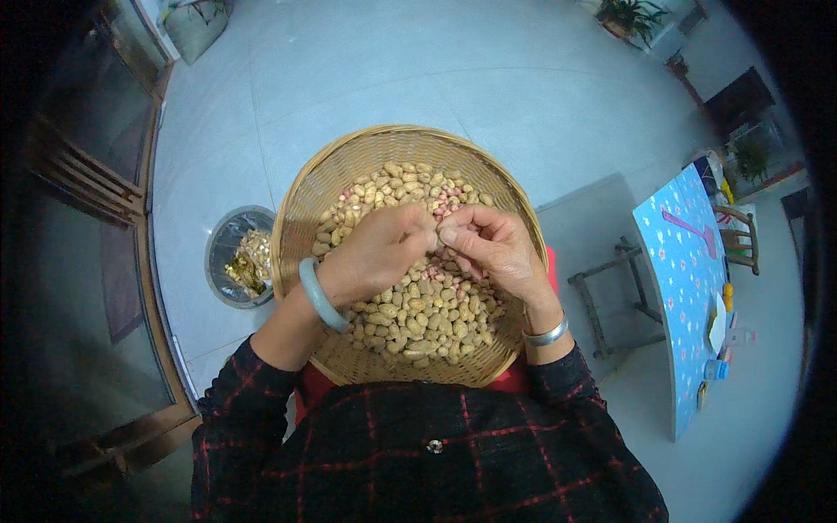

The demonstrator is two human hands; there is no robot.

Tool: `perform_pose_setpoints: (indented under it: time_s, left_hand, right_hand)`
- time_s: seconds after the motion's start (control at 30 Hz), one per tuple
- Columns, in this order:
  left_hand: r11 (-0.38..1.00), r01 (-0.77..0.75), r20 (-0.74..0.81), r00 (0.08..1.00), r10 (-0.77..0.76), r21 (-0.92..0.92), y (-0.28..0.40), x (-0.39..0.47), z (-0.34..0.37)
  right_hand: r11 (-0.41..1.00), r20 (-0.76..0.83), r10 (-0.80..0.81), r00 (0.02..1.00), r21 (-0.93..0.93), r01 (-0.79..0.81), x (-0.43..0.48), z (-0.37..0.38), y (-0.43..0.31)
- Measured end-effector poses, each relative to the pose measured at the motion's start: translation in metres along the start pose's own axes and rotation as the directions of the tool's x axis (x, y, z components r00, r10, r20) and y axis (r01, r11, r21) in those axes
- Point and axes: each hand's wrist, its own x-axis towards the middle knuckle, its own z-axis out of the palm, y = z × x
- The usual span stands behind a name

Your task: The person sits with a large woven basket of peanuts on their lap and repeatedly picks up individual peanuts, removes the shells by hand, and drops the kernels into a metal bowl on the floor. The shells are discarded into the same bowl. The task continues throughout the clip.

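Note:
A round wicker basket [392,133] rests before me, holding many unshelled peanuts [425,323]. Pink shelled kernels [446,201] lie among them, mostly near the middle. Above the heap, my left hand [373,252], with a pale green bangle at its wrist, meets my right hand [503,255] at the fingertips. A silver bangle circles the right wrist. Thumbs and forefingers of both hands pinch what appears to be one peanut, nearly all hidden by the fingers. Beside the basket on the left stands a bin [212,258] containing empty shells [256,253] and yellowish-green scraps.
To the right is a table with a blue floral cover [677,287], bearing a purple fly swatter [686,225], orange fruit [728,297] and a blue-capped container [716,370]. A wooden stool [624,294] stands partly under it. Brown-framed glass doors [147,261] line the left side.

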Motion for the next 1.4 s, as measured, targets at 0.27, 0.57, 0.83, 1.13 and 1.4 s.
perform_pose_setpoints:
  time_s: [0.27, 0.57, 0.83, 1.13, 1.4]
  left_hand:
    - [0.998, -0.056, -0.026, 0.998, 0.056, -0.025, -0.004, -0.006, 0.008]
    - [0.992, -0.102, -0.041, 0.994, 0.1, -0.075, -0.005, -0.007, 0.011]
    - [0.966, -0.164, -0.129, 0.973, 0.191, 0.198, -0.006, -0.008, 0.013]
    - [0.998, -0.026, -0.133, 0.991, 0.032, 0.049, -0.008, -0.005, 0.014]
    - [0.815, 0.315, 0.089, 0.946, -0.313, -0.486, -0.005, -0.005, 0.008]
  right_hand:
    - [0.978, -0.092, -0.004, 0.996, 0.207, 0.023, 0.001, 0.01, 0.0]
    - [0.983, -0.222, -0.179, 0.958, 0.007, 0.185, -0.004, 0.024, 0.005]
    - [0.987, -0.269, -0.162, 0.949, -0.026, 0.161, -0.001, 0.028, 0.016]
    - [0.976, -0.273, -0.215, 0.938, -0.023, 0.217, 0.003, 0.029, 0.024]
    - [0.97, -0.307, -0.243, 0.92, -0.062, 0.236, -0.002, 0.032, 0.023]
